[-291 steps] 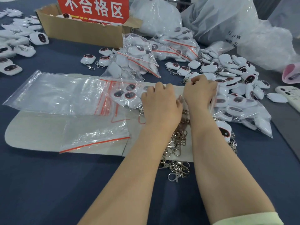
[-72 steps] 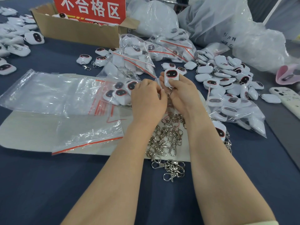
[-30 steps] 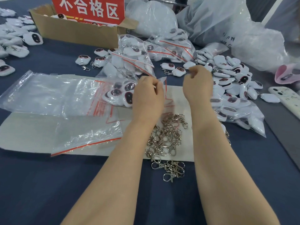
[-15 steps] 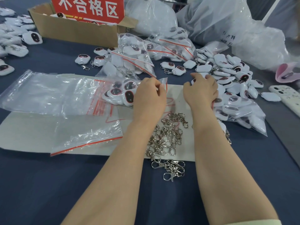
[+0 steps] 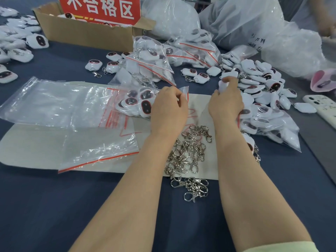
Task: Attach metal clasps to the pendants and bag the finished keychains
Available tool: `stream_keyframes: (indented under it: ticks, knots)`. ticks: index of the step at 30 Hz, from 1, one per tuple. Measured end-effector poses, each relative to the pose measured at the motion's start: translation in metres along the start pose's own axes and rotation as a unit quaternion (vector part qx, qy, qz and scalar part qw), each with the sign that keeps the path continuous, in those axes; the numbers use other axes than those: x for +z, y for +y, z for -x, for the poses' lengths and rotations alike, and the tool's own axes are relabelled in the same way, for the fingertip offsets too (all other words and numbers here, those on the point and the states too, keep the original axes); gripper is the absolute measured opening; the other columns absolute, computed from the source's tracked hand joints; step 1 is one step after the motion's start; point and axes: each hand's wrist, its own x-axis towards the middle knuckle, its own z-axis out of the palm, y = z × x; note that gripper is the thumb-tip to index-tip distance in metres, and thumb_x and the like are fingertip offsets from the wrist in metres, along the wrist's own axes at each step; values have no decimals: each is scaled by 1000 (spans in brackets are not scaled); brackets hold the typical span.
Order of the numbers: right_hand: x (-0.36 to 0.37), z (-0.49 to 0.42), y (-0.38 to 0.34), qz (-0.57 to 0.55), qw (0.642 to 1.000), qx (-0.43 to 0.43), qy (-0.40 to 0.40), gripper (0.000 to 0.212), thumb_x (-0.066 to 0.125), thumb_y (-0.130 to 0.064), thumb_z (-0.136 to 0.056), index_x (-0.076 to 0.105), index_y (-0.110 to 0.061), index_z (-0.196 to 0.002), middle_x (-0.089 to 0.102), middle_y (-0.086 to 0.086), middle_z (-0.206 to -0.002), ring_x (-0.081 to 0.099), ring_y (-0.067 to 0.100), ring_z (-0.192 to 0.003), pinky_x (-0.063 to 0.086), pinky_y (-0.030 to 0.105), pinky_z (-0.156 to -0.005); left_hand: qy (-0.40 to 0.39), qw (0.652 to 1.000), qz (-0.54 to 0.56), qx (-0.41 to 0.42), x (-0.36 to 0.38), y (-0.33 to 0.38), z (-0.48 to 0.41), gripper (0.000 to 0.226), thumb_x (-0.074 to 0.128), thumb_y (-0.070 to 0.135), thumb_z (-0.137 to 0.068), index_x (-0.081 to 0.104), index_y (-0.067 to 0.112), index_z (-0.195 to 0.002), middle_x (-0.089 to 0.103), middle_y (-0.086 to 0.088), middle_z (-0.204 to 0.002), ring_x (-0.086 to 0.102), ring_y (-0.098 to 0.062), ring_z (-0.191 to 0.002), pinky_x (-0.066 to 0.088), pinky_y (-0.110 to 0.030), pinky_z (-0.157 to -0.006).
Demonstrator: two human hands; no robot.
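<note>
My left hand (image 5: 170, 106) pinches the open mouth of a clear zip bag (image 5: 138, 101) that holds several white pendants with dark red faces. My right hand (image 5: 226, 104) is closed on a white pendant (image 5: 223, 85) at the edge of the loose pendant pile (image 5: 258, 84). A heap of silver metal clasps (image 5: 189, 153) lies between my forearms on a pale sheet (image 5: 36, 142).
Empty zip bags (image 5: 54, 104) lie at left. Filled bags (image 5: 152, 60) sit behind, another filled bag (image 5: 269, 124) at right. A cardboard box (image 5: 85, 33) with a red sign stands at the back, big plastic sacks (image 5: 254, 24) beside it. A phone (image 5: 321, 108) lies far right.
My right hand has come back from the loose pile with a white pendant in its fingers. My left hand has kept its hold on the bag's mouth.
</note>
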Motion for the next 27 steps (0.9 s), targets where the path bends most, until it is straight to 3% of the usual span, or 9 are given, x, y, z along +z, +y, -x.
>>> stream_keyframes:
  ticks: [2,5,9,11,13,14,18,21,27]
  knots:
    - [-2,1,-1,-85,996,12,35,32,45,-11,-95,40,-19,-126,64,7,-100,60,24,-97,41,40,-95,-2,1000,-1,1,0,0,0,14,49,19,-96,57,16,-86,58,0,-95,56,-15,-86,47,-33,-81]
    - [-6,6,-7,-276,958,0,73,34,49,-12,-93,40,-15,-126,49,-8,-71,51,-3,-59,43,13,-62,-3,1000,-4,2,0,-1,0,14,48,19,-96,57,16,-86,57,0,-95,55,-15,-85,45,-29,-78]
    - [-8,5,-26,-452,889,69,15,24,62,-14,-85,55,-11,-108,51,-6,-73,49,1,-58,41,14,-59,-4,1000,-13,5,1,-1,-1,12,49,20,-96,52,19,-84,56,1,-94,53,-14,-82,40,-26,-74]
    - [-7,9,-36,-596,788,141,-61,3,57,-7,-86,57,-6,-82,52,4,-72,50,15,-65,45,24,-63,-5,1000,-17,7,1,-1,-1,13,49,21,-96,52,19,-84,56,1,-93,53,-15,-82,42,-28,-75]
    - [-4,13,-41,-702,673,192,-132,13,49,0,-91,56,-1,-80,57,10,-76,60,22,-66,53,28,-63,-4,1000,-19,11,1,-1,0,13,49,21,-96,53,18,-84,56,0,-93,54,-16,-84,43,-30,-76]
    - [-3,15,-42,-709,659,198,-155,14,45,0,-92,55,-1,-82,59,12,-78,63,22,-64,54,28,-60,-4,1000,-18,13,1,-1,0,13,49,21,-96,55,16,-85,56,-1,-93,54,-17,-85,44,-31,-77]
    - [4,17,-39,-609,748,179,-192,12,44,-14,-97,55,-15,-93,55,5,-78,42,12,-48,34,21,-47,-3,1000,-13,11,0,-1,-1,15,49,20,-96,60,12,-89,59,-3,-96,56,-18,-86,46,-35,-80]
    - [6,13,-36,-601,738,209,-223,23,48,-35,-98,57,-16,-89,47,2,-73,38,13,-54,34,23,-49,-5,1000,-7,9,0,0,0,16,49,20,-96,60,11,-91,59,-3,-96,56,-18,-86,47,-36,-80]
    - [8,19,-32,-575,764,139,-258,22,51,-7,-98,56,-6,-77,54,0,-56,51,8,-48,45,21,-53,1,1000,-11,5,1,0,-1,15,49,21,-96,60,12,-90,59,-1,-95,54,-15,-84,45,-30,-77]
